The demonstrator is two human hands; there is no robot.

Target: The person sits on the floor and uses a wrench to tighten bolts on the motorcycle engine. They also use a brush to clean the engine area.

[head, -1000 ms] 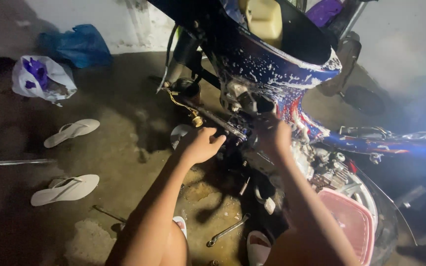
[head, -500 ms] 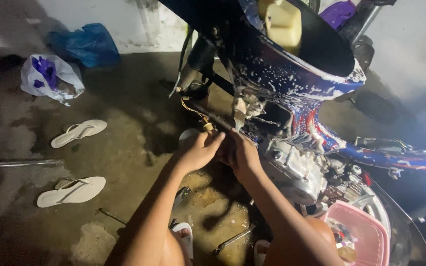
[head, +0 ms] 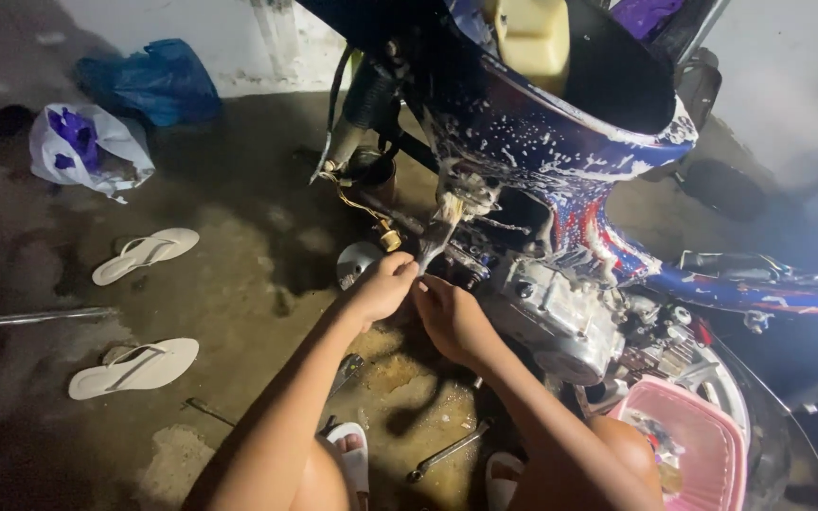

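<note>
The left hand (head: 385,287) has its fingers curled shut around the handle of a paintbrush (head: 439,235), whose soapy bristles press against the foam-flecked blue motorcycle (head: 560,142) just above the engine (head: 560,317). The right hand (head: 452,317) sits just beside it, fingers loosely bent and touching the base of the brush handle, though whether they pinch it I cannot tell. On the concrete floor (head: 239,284) lie two white sandals (head: 139,364), a wrench (head: 447,452), plastic bags (head: 92,147) and a pink basket (head: 688,454) near the person's knee.
</note>
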